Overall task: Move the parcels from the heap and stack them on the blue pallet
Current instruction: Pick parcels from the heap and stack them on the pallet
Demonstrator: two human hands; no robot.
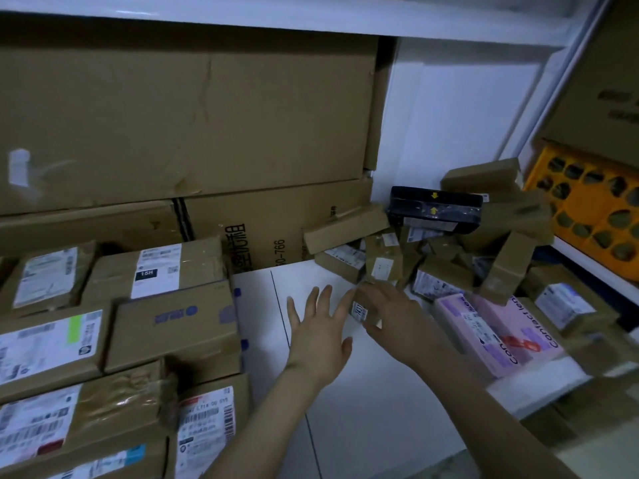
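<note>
**Clerk:** Largest item first?

**Me:** Flattened cardboard sheets (pixel 179 119), leaning upright against the back wall, upper left. Next, the white floor (pixel 363 392), bare in the centre.

**Clerk:** The stacked lot?

**Me:** Stack of parcels (pixel 114 340), left of frame, brown cartons with white shipping labels, laid flat and packed edge to edge in layers. Small blue parts (pixel 244 344) show at the stack's right side; whether those are the pallet I cannot tell.

**Clerk:** And the heap?

**Me:** Heap of parcels (pixel 449 250), right of centre in the corner, cartons tilted and lying across one another. Black box (pixel 435 209) with yellow arrows on top of it. Yellow crate (pixel 587 216) on a shelf to its right. Pink box (pixel 498 333) lying flat at the heap's near edge.

**Clerk:** Hands?

**Me:** My left hand (pixel 320 335), palm down above the floor, fingers spread wide, grip holding nothing. My right hand (pixel 390 316), just beside it, fingers curled round a small labelled parcel (pixel 361 311) at the heap's near left edge. That parcel sits between my two hands; the left fingertips are close to it, contact unclear.
</note>
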